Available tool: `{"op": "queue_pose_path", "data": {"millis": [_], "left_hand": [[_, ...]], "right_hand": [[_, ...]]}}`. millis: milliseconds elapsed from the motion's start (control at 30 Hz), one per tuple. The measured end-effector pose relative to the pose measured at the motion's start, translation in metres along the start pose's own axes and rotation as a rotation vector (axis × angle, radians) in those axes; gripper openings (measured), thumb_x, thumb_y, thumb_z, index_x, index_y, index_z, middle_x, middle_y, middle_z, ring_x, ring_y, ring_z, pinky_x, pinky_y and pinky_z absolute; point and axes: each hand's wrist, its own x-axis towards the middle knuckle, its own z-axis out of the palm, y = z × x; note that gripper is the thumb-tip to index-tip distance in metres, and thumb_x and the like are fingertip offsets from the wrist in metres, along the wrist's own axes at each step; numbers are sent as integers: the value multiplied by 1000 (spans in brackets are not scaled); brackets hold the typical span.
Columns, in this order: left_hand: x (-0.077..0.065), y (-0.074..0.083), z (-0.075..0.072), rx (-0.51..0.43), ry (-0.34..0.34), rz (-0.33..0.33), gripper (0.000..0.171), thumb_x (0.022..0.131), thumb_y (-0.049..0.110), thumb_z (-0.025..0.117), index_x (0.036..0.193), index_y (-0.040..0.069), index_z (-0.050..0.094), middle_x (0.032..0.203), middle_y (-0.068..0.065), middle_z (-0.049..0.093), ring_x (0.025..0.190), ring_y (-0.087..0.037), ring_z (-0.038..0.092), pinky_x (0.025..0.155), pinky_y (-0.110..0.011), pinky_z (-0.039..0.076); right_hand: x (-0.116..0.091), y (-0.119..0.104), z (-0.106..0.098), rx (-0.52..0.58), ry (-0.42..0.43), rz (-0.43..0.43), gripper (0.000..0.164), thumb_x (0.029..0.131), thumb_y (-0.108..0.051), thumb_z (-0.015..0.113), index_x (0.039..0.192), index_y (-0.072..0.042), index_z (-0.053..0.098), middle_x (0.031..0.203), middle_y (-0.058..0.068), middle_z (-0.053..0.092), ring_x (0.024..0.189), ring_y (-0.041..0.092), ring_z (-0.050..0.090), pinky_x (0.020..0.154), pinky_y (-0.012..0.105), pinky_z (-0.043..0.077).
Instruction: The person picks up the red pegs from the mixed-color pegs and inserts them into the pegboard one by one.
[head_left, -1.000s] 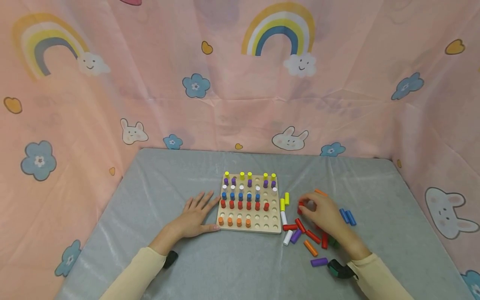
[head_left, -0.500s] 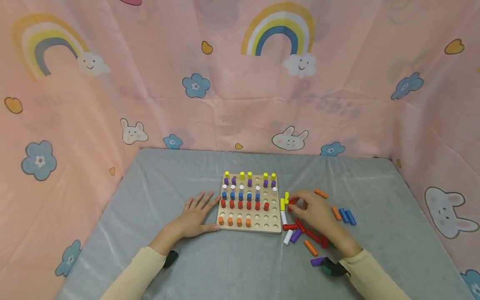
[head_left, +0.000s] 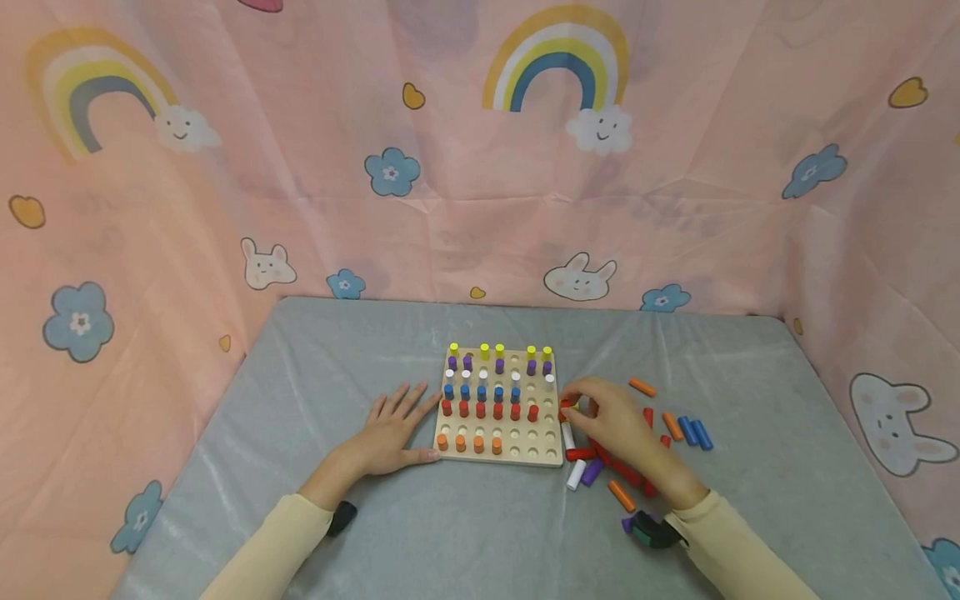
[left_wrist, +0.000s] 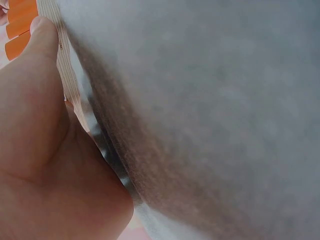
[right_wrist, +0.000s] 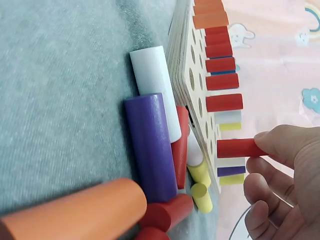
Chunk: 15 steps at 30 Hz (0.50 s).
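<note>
A wooden peg board (head_left: 525,446) lies mid-table, holding rows of yellow, purple, white, blue, red and orange pegs. My left hand (head_left: 396,423) lies flat on the cloth, its thumb (left_wrist: 42,70) against the board's left edge (left_wrist: 64,70). At the board's right edge my right hand (head_left: 576,406) pinches a red peg (head_left: 564,407). In the right wrist view the red peg (right_wrist: 239,148) is gripped at one end by my fingers (right_wrist: 285,142), lying level with the red row above the board (right_wrist: 192,75).
Loose pegs lie right of the board: white (right_wrist: 155,85), purple (right_wrist: 150,145), orange (right_wrist: 75,210), yellow (right_wrist: 200,175), blue (head_left: 693,432) and red (head_left: 580,454). Pink printed curtains wall in the grey table (head_left: 337,350) on three sides.
My right hand has moved left from the loose peg pile to the board's right edge, carrying the red peg. The left hand has stayed put.
</note>
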Motion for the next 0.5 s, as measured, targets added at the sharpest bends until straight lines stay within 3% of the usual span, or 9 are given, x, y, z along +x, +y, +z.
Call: {"op": "queue_pose_path", "data": {"millis": [200,500], "left_hand": [[0,1,-1,-3,2,1,95,88,64,59,161,28,10,170,-8,4,156,-39,2,120,-68,3],[0,-2,3,18,24,11,94,88,66,59,161,28,11,169,-8,6,156,-39,4,120,-67,4]], "right_hand": [[3,-2,6,28,-21,12,20,85,-16,78,104,-15,73,87,-3,66,58,6,44,50,20,39],[4,-6,9,38,-18,-19,19,85,-16,78,104,-17,72,92,-4,68,59,6,45,51,20,38]]}}
